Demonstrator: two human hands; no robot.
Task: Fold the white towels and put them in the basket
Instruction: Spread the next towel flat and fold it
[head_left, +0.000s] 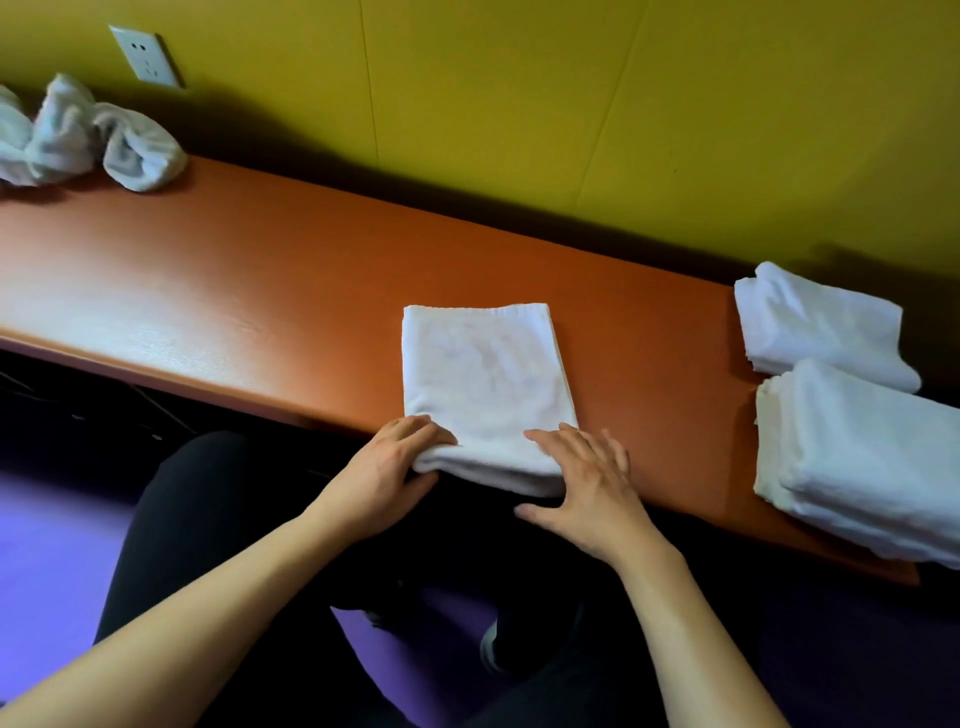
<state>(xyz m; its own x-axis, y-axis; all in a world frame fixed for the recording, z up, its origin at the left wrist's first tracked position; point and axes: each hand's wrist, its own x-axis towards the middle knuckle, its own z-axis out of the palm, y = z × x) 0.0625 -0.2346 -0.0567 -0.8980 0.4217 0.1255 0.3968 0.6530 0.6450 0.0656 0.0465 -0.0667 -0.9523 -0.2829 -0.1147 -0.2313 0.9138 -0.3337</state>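
Observation:
A folded white towel (485, 379) lies flat on the orange table (234, 291), its near end hanging slightly over the front edge. My left hand (387, 475) grips the towel's near left corner, fingers on top and thumb beneath. My right hand (584, 483) rests on the near right corner with straight, spread fingers. No basket is in view.
Crumpled white towels (88, 132) sit at the table's far left by a wall socket (148, 56). Folded towels lie at the right: a small one (821, 325) and a thicker stack (862, 462). A yellow wall runs behind. My dark-clad legs and purple floor are below.

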